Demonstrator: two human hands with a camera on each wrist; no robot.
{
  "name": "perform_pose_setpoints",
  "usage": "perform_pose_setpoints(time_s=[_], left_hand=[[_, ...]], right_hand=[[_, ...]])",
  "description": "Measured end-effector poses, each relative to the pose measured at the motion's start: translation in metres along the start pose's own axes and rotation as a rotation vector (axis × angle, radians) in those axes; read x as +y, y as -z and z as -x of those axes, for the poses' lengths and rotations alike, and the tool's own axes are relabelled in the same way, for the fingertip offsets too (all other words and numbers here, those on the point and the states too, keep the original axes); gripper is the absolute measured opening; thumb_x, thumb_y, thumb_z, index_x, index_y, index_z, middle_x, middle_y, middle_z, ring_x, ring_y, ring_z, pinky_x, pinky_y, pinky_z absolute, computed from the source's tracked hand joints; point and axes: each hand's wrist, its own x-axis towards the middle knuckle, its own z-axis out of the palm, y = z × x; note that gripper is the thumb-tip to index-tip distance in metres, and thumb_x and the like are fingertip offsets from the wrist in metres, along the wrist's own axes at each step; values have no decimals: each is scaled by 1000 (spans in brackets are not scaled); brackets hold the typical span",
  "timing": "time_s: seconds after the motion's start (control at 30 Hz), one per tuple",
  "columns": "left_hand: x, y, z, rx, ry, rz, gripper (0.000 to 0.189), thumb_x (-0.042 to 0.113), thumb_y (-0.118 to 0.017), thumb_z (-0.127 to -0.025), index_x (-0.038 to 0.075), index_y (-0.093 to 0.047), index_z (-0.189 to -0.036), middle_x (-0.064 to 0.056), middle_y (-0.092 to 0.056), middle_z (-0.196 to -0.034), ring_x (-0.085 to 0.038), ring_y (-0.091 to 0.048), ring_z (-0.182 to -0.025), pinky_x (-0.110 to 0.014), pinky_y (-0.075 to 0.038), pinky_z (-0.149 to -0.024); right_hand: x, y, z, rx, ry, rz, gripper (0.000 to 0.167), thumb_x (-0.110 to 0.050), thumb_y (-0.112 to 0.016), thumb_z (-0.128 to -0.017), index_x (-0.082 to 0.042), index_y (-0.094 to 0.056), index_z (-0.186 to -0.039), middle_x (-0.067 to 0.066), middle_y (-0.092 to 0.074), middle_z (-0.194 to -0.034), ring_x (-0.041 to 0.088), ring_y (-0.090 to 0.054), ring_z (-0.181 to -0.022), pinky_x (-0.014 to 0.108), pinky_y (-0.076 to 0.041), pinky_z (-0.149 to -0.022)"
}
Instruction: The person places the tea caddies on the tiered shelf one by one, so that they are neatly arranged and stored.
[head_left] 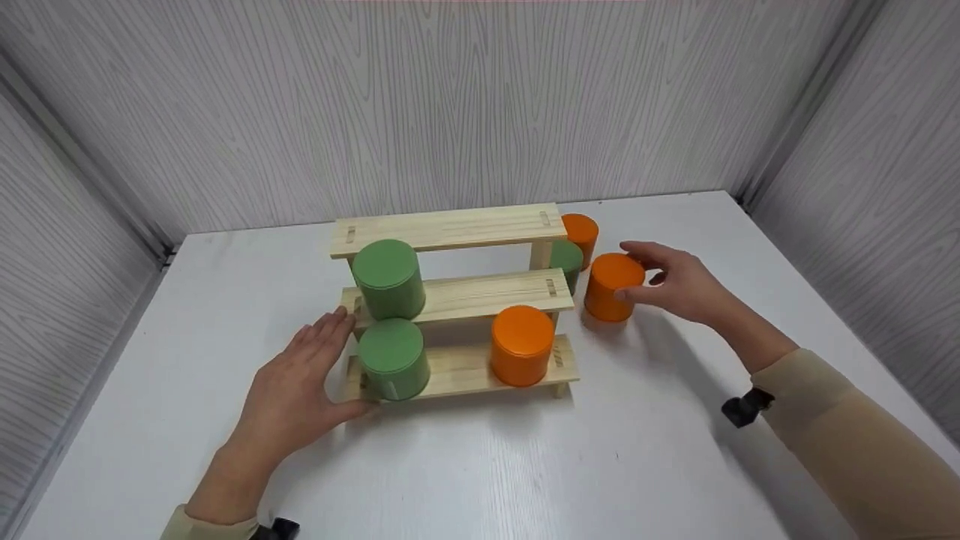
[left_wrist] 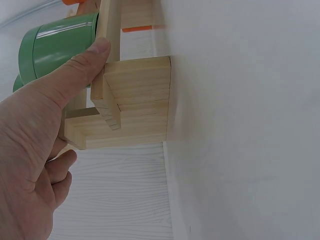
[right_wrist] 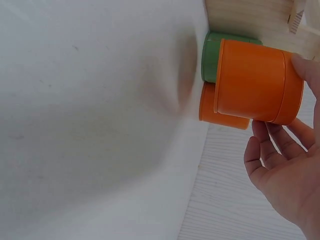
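The right hand pinches an orange canister above the white table, thumb and fingers clamped on its sides.
The left hand, thumb and fingers spread apart, touches the near end of the wooden rack; two green canisters sit just right of it on the lower boards. A second orange canister stands between both hands; another green and orange pair stands beyond the right hand, to its left.
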Motion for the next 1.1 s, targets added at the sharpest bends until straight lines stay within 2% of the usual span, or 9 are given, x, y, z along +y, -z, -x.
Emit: perform_pose_setpoints(time_s=[0.3,0.53,0.9,1.1], left_hand=[[0,0,0,19,-9,-1,124,47,-102,-66,1,-39,-163,-15,-42,-166,-32,-41,-153,-42,-29,-131],[0,0,0,18,-7,3,124,46,-102,-65,1,-40,-162,-16,-43,-166,-33,-41,-152,-45,-31,-130],[0,0,0,8,-3,6,124,48,-101,-67,1,-39,-163,-15,-40,-167,-32,-40,-153,-45,-30,-131],[0,0,0,20,-13,7,123,46,-101,-67,1,-39,-163,-15,-42,-166,-33,-41,-152,-44,-29,-131]], right_hand=[[-22,25,12,78,91,27,66,-29,-84,-94,-8,-59,-152,7,-67,-137,22,-58,-120,31,-54,-94],[-44,39,18,102,124,62,63,-30,-84,-94,-8,-62,-149,7,-67,-138,22,-58,-121,17,-50,-90],[-71,40,18,116,199,69,60,-29,-84,-93,-10,-64,-147,3,-69,-136,17,-56,-115,19,-50,-91],[-84,37,15,100,269,54,61,-25,-85,-93,-8,-64,-147,7,-67,-141,19,-59,-116,21,-50,-92]])
